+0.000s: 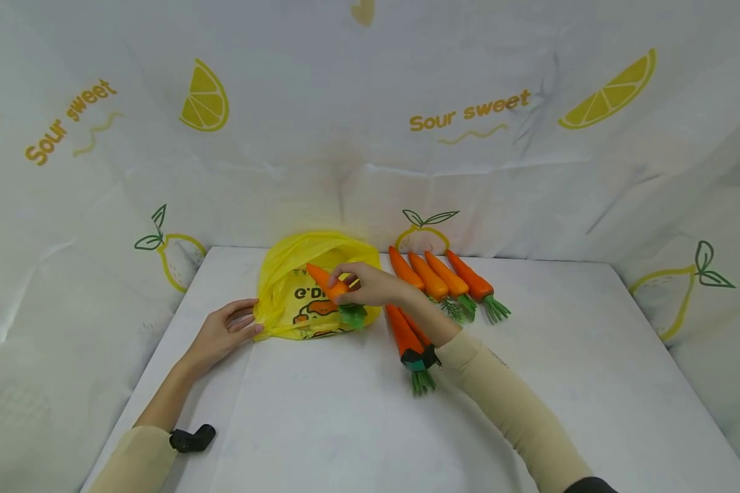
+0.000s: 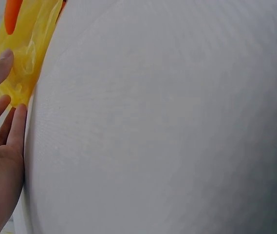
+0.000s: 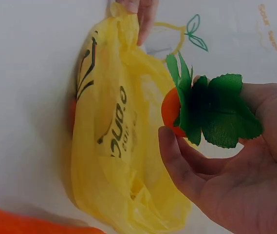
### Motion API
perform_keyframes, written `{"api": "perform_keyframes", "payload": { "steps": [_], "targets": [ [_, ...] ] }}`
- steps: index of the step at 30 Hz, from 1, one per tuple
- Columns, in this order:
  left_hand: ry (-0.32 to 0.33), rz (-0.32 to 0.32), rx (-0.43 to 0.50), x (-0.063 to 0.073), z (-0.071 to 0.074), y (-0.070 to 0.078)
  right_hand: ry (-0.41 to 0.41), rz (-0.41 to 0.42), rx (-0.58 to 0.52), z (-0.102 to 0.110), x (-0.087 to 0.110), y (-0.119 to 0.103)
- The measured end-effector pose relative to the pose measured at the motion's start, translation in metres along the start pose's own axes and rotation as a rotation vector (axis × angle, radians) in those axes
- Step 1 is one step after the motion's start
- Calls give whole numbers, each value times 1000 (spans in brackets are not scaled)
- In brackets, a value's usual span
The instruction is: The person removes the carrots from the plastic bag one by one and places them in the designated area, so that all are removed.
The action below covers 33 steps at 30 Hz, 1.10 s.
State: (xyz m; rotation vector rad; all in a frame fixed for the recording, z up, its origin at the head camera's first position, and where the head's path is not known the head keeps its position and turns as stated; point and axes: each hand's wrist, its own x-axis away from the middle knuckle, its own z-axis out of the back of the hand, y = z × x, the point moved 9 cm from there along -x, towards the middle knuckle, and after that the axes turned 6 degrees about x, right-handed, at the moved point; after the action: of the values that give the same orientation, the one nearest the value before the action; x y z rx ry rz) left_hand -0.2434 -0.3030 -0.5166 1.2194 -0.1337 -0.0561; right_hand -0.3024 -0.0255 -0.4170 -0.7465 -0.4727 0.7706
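Observation:
A yellow plastic bag (image 1: 277,301) with black print lies on the table, its mouth spread. Above it, my right hand (image 1: 365,284) pinches an orange carrot (image 1: 322,279) by its thick end, tip pointing up and left. Green leaves (image 3: 221,109) on that carrot's top show in the right wrist view. On the bag's left edge rests my left hand (image 1: 225,331). In the left wrist view, the thumb and fingers of the left hand (image 2: 2,161) are spread apart and touch the yellow film.
Several carrots (image 1: 432,277) lie in a row right of the bag. Nearer, partly under the right forearm, are more carrots (image 1: 401,332) with dark bands and green stems. A white table (image 1: 321,424) lies beneath. Behind it hangs a printed white cloth (image 1: 321,137).

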Motion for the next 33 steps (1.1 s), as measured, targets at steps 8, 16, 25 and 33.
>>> {"api": "perform_keyframes", "payload": {
  "steps": [8, 16, 25, 33],
  "targets": [
    [10, -1, -12, 0, 0, -1, 30, 25, -30, 19, 34, -3],
    [10, -1, -10, 0, 0, 0, 127, 25, -37, 46, 82, 5],
    [10, -15, -8, 0, 0, -1, 247, -74, 16, 74, 153, 40],
    [17, -19, -23, 1, 0, 0, 292, -125, 42, 82, 203, 70]
  ]
}}
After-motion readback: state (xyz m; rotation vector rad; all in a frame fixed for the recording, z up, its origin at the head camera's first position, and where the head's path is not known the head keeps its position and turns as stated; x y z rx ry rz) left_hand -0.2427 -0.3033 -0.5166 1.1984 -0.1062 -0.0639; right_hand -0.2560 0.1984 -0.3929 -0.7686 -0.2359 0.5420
